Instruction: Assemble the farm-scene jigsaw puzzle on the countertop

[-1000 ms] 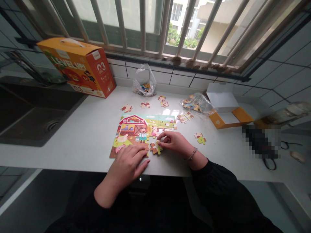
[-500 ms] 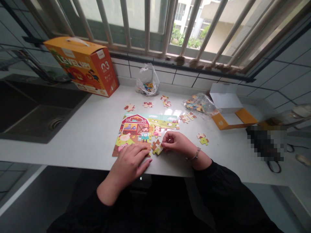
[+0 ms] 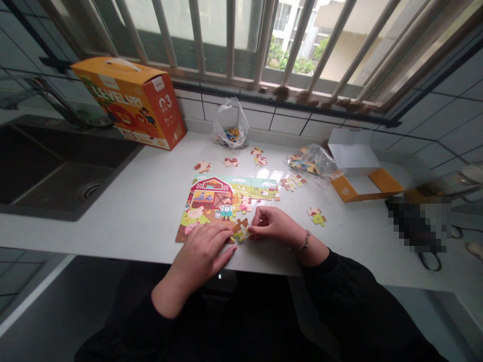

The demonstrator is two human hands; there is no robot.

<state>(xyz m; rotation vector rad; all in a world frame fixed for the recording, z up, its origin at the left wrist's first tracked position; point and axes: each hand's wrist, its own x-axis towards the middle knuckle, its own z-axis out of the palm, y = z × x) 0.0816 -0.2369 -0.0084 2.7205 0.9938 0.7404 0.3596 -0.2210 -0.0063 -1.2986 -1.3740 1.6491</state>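
A partly joined farm jigsaw puzzle [image 3: 211, 187] lies on the white counter, showing a red barn and a farmer. My left hand [image 3: 206, 246] rests flat over its lower edge, fingers spread and covering part of the picture. Between the thumb and fingers of my right hand [image 3: 273, 223] is a brown and green puzzle piece [image 3: 241, 230]. That piece is at the lower right of the joined part, close to my left fingertips; whether it is locked in I cannot tell. Above it sits a joined piece with a pink-dressed animal [image 3: 245, 203].
Loose puzzle pieces [image 3: 293, 182] lie beyond and right of the puzzle. Two plastic bags of pieces, one upright [image 3: 231, 125] and one lying [image 3: 313, 162], stand behind. An orange box [image 3: 132, 100] is by the sink [image 3: 75, 201]; an open carton [image 3: 364, 186] stands right.
My right hand has moved the held piece slightly left, against the lower right of the joined puzzle. My left hand has stayed on the puzzle. The view has shifted a little.
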